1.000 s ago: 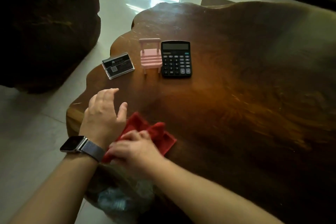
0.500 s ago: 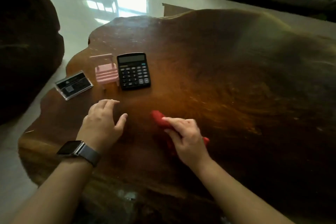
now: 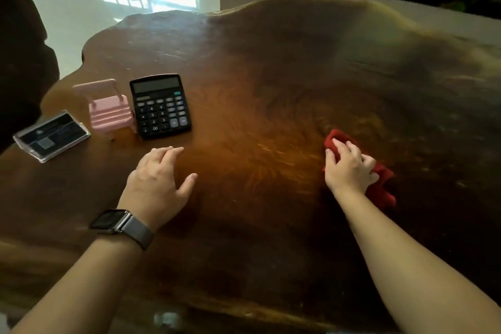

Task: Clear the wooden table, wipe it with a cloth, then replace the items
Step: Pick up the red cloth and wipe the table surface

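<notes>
Right hand (image 3: 348, 168), fingers curled gripping red cloth (image 3: 379, 184), now farther right across wooden table (image 3: 271, 62); left hand (image 3: 157, 179) stays spread, empty.

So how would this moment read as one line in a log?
step: wiping | right hand: presses cloth on table | left hand: open, on table | calculator: not cleared

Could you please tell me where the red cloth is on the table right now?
In the head view, the red cloth lies on the right part of the wooden table, under the right hand, well right of the calculator.
</notes>
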### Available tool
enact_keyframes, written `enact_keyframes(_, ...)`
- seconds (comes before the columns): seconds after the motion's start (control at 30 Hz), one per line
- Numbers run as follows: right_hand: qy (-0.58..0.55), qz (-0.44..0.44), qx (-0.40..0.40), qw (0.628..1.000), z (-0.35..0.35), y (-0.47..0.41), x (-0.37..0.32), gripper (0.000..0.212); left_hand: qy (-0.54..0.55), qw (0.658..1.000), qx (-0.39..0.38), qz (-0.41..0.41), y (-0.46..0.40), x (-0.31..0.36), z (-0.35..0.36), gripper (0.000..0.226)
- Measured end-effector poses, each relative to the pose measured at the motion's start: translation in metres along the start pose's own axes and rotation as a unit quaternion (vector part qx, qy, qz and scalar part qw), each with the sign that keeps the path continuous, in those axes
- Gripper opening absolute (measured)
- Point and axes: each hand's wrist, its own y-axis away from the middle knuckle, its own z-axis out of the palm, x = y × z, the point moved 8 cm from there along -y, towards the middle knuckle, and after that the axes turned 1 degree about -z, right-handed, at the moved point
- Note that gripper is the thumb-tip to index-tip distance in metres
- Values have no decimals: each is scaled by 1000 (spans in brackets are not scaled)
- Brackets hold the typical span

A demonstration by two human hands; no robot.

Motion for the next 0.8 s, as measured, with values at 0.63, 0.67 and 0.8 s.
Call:
enact_keyframes(0.63, -37, -474, -141, 868, 93, 232, -347, 37, 22, 986, 49, -155, 56, -180, -43, 62)
enact_keyframes(0.67, -44, -495, -151, 855, 91, 254, -353, 35, 26, 986, 54, -158, 59, -185, -50, 61)
enact_keyframes(0.8, -60, -610, -225, 757, 87, 351, -358, 34, 26, 984, 75, -159, 63, -186, -73, 57)
